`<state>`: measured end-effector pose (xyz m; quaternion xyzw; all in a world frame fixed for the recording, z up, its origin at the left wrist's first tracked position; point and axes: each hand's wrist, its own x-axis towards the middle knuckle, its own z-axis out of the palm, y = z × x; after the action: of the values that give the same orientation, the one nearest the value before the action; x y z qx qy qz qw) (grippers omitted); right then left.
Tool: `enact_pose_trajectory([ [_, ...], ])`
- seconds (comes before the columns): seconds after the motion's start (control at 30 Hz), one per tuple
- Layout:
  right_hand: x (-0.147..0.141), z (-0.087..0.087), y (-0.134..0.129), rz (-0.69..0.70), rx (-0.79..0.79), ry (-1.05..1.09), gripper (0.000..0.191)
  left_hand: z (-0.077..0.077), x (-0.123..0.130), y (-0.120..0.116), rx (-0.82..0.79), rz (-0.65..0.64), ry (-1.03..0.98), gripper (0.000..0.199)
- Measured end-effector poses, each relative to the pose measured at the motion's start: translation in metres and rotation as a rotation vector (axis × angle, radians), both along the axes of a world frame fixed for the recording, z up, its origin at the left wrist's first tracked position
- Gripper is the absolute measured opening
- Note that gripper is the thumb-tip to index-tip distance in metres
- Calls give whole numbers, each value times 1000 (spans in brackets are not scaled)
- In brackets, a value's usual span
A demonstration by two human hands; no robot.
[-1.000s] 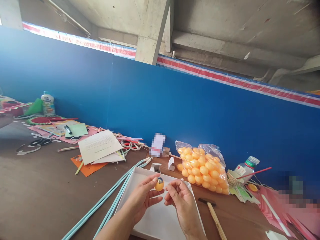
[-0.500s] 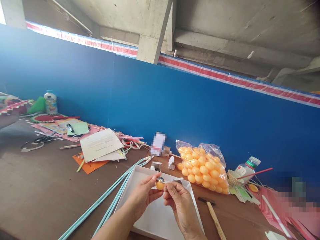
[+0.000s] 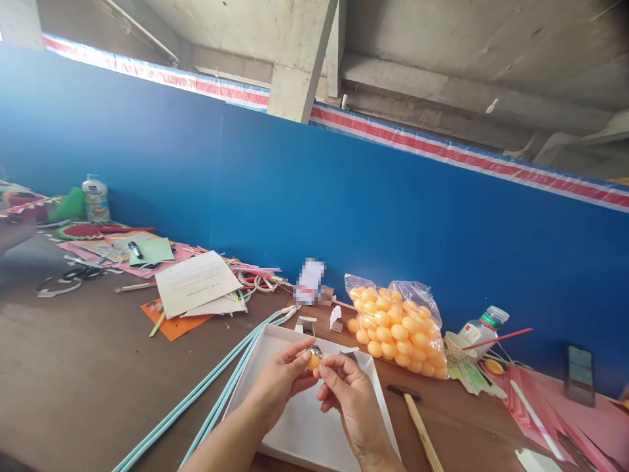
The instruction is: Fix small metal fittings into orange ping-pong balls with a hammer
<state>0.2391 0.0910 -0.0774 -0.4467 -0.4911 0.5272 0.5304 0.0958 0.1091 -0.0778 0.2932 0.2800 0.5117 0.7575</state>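
Note:
Over a shallow white box lid point(image 3: 314, 432), my left hand point(image 3: 282, 380) grips a small orange ball point(image 3: 315, 358) between thumb and fingers. Shiny silver pieces cover the ball's upper part. My right hand point(image 3: 346, 393) is closed in a pinch, its fingertips against the ball's right side. Whatever is between those fingertips is too small and too covered to make out. Behind the lid stand small open white boxes point(image 3: 336, 319), and a clear plastic bag point(image 3: 398, 328) full of similar orange balls lies beyond my right hand.
A hammer point(image 3: 417, 419) lies right of the lid. Light-blue cords point(image 3: 196, 396) run along its left. Papers point(image 3: 196, 285), scissors point(image 3: 86, 272) and straws are spread farther left. At right are a bottle point(image 3: 486, 328), a paper cup point(image 3: 457, 347), pink sheets point(image 3: 555, 406) and a phone point(image 3: 580, 373).
My right fingertips have moved in against the ball. The ball has turned a little in my left fingers and is now more covered by my hands.

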Motion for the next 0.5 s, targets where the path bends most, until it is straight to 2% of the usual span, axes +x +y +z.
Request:
enact_pose_trajectory([
  [0.2,0,-2,2,2,-33,46,24,0,0,0,11,25,11,46],
  [0.5,1,-6,3,-11,-27,91,23,2,2,-2,81,-2,20,33],
])
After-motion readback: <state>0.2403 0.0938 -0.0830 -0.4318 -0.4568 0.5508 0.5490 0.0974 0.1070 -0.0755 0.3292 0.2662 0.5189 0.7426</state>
